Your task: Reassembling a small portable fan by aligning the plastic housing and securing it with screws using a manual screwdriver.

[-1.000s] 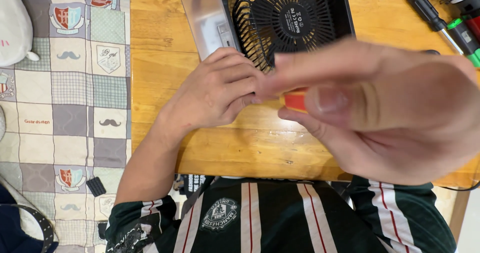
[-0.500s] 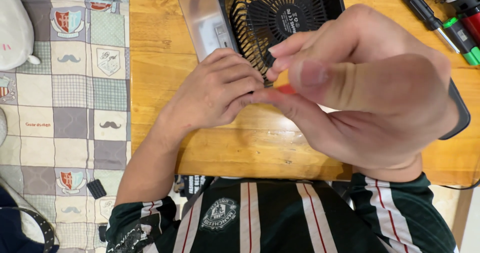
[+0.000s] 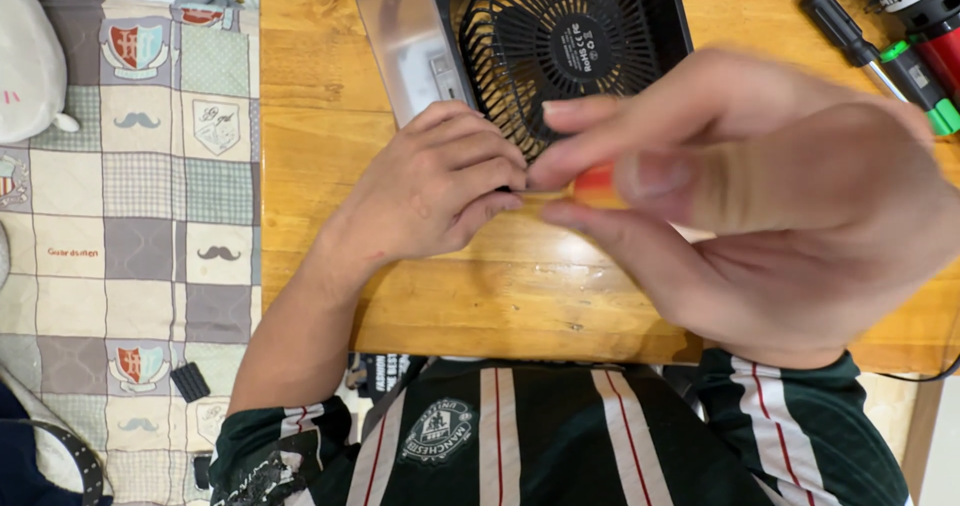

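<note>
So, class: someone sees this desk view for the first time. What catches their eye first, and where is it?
The right hand fills the right half, blurred and close to the camera, pinching a small orange thing between thumb and fingers. Next comes the black fan lying at the top middle of the wooden desk, with the left hand resting at its lower edge. A patchwork cloth covers the left side.
</note>
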